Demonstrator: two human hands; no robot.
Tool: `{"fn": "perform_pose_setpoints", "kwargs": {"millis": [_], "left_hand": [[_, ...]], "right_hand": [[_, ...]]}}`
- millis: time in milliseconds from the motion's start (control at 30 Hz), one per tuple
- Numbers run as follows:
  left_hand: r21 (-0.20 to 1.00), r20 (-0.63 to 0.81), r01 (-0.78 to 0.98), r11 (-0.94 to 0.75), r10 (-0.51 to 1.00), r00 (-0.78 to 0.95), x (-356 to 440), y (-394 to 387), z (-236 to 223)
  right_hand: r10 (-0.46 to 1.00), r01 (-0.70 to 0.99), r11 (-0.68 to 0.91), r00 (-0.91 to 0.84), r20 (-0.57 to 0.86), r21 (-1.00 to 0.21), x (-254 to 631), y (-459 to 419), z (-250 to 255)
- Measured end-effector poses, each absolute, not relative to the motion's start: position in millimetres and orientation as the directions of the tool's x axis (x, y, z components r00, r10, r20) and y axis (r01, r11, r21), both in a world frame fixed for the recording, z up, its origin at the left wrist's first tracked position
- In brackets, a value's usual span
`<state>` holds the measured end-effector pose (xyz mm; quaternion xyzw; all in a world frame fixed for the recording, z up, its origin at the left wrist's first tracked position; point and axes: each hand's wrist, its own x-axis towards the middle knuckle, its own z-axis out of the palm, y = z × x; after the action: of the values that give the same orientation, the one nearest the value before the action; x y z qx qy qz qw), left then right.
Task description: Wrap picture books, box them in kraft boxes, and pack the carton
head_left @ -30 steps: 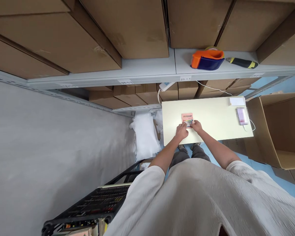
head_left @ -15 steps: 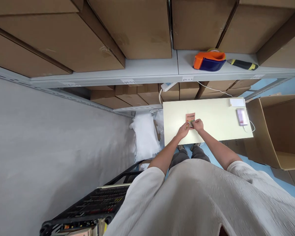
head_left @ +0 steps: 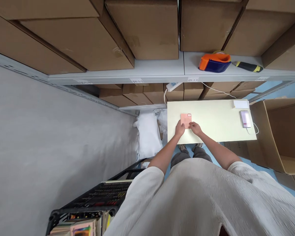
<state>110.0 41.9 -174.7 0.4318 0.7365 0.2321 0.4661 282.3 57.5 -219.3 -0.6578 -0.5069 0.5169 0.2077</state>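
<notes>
A small thin pink book (head_left: 186, 118) is in my hands over the pale yellow tabletop (head_left: 211, 121). Its upward face is nearly plain, with a small dark-outlined box in the upper right corner. My left hand (head_left: 180, 128) is closed on the book's lower left edge, thumb on top. At the lower right corner, my right hand (head_left: 195, 127) has its fingers bent over the book's edge. Whether the book rests on the table or is held just above it, I cannot tell.
A phone (head_left: 245, 118) with a white cable and a white box (head_left: 241, 104) lie at the table's right end. The shelf above holds cartons, an orange-blue tape dispenser (head_left: 215, 62) and a utility knife (head_left: 248, 66). A black crate (head_left: 88, 203) of books stands lower left; an open carton (head_left: 282, 131) is right.
The book has been turned over: its printed, pictured face was up before, and the plainer pink face shows now. Both hands have shifted to its lower edges. The view has moved slightly.
</notes>
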Motion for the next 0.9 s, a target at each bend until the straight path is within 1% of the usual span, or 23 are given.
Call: {"fn": "perform_pose_setpoints", "kwargs": {"millis": [100, 167, 233, 333, 500, 667, 800, 900], "left_hand": [[0.738, -0.456, 0.520, 0.431, 0.886, -0.086, 107, 33, -184], [0.719, -0.471, 0.579, 0.385, 0.882, -0.001, 107, 29, -190], [0.689, -0.487, 0.631, 0.356, 0.872, 0.040, 109, 27, -194], [0.667, -0.490, 0.666, 0.333, 0.870, 0.055, 108, 28, -196], [0.674, -0.473, 0.674, 0.302, 0.877, 0.081, 104, 30, -196], [0.684, -0.470, 0.658, 0.314, 0.880, 0.069, 102, 28, -195], [0.691, -0.467, 0.642, 0.331, 0.883, 0.048, 102, 27, -195], [0.699, -0.463, 0.627, 0.345, 0.886, 0.028, 101, 26, -195]], "right_hand": [[0.890, 0.494, -0.368, -0.058, -0.453, -0.787, 283, 55, -219], [0.890, 0.524, -0.354, -0.065, -0.451, -0.775, 283, 55, -216], [0.887, 0.535, -0.355, -0.067, -0.458, -0.766, 283, 56, -212], [0.877, 0.518, -0.389, -0.046, -0.479, -0.762, 284, 57, -206], [0.860, 0.493, -0.438, -0.014, -0.510, -0.751, 284, 57, -203], [0.849, 0.421, -0.482, 0.008, -0.529, -0.768, 282, 56, -203], [0.829, 0.340, -0.544, 0.077, -0.553, -0.768, 280, 58, -206], [0.821, 0.336, -0.563, 0.122, -0.558, -0.755, 278, 61, -209]]}}
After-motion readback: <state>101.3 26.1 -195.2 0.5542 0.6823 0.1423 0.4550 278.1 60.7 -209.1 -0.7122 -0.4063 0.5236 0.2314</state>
